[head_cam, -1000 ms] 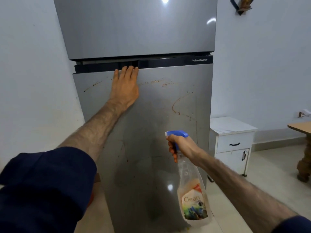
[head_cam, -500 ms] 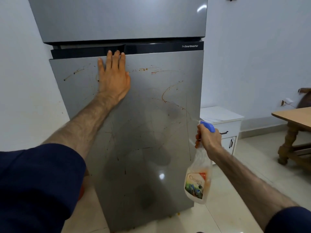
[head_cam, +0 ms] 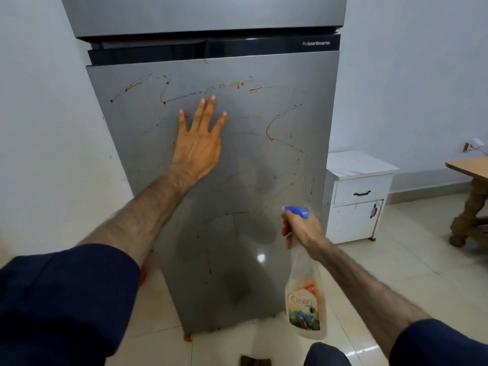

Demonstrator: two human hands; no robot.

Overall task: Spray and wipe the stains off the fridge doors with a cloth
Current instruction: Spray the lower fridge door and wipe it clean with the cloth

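The grey lower fridge door (head_cam: pixel 264 180) carries orange-brown stains (head_cam: pixel 182 96) in streaks across its upper part and thin dark lines lower down. My left hand (head_cam: pixel 199 143) lies flat on the door with fingers spread, just below the top streaks. My right hand (head_cam: pixel 299 228) grips the neck of a clear spray bottle (head_cam: pixel 303 294) with a blue trigger head, held in front of the door's lower right. The upper door (head_cam: pixel 206 14) shows at the top edge. A dark cloth-like thing (head_cam: pixel 255 361) lies on the floor at the bottom edge.
A white cabinet (head_cam: pixel 359 196) with a drawer stands right of the fridge. A wooden table (head_cam: pixel 472 186) sits at the far right. Walls flank the fridge on both sides. The floor (head_cam: pixel 396 273) is pale tile, with orange spots under the door's lower edge.
My left hand slid down from the door's top edge to below the upper streaks, fingers now spread. The bottle shifted back left in front of the door. The view tilted down.
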